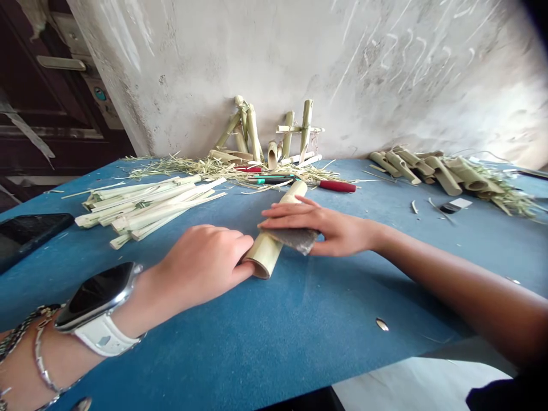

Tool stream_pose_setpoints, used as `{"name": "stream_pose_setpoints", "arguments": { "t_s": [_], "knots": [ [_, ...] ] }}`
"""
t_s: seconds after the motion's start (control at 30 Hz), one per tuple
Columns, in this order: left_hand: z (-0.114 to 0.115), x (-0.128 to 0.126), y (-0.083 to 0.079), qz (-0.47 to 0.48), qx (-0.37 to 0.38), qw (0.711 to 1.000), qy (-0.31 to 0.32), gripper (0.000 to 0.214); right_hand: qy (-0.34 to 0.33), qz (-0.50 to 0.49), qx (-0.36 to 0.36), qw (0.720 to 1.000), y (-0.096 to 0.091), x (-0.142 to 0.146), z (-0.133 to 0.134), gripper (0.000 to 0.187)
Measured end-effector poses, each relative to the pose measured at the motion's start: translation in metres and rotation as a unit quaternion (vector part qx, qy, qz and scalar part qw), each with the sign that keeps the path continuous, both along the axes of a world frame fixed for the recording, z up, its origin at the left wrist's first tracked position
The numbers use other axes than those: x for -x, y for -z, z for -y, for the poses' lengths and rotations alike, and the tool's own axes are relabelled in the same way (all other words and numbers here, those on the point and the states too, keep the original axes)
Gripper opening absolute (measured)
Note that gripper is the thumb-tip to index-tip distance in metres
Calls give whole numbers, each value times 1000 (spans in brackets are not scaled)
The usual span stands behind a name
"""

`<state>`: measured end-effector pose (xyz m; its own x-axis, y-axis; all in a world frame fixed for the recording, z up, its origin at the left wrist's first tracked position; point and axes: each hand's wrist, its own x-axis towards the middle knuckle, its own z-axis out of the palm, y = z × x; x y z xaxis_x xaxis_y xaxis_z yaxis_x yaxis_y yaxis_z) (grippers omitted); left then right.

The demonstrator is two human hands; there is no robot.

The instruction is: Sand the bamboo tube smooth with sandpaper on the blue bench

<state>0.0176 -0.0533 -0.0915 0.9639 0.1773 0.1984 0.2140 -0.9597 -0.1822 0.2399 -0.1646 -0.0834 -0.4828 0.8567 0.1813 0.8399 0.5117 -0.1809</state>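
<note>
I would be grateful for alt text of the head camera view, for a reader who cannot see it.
Two hands hold a bamboo tube on a blue table: the left hand, with a smartwatch, grips one end, the right hand presses sandpaper against it. Bamboo strips and straw lie beyond.

We were in a bamboo-craft workshop. A blue-topped workbench (342,319) spread before us, with split bamboo strips (145,205) at ten o'clock, dry shavings (205,170) and a red-handled tool (337,186) at twelve, and cut bamboo tubes (440,171) at two. Behind rose a scratched plaster wall (342,57), with a dark wooden door (43,114) at ten.
</note>
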Motion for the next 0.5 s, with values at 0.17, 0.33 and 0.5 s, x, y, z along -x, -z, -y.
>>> {"name": "stream_pose_setpoints", "arguments": {
  "t_s": [0.17,0.33,0.5],
  "knots": [
    [0,-1,0,-14,-38,999,-6,25,223,66,-126,964,17,-26,-12,54],
    [1,0,2,-18,-49,998,-19,25,82,36,-54,994,10,5,-3,65],
    [2,1,0,-22,-56,998,-27,26,39,38,-38,998,4,-7,-3,63]
  ]
}}
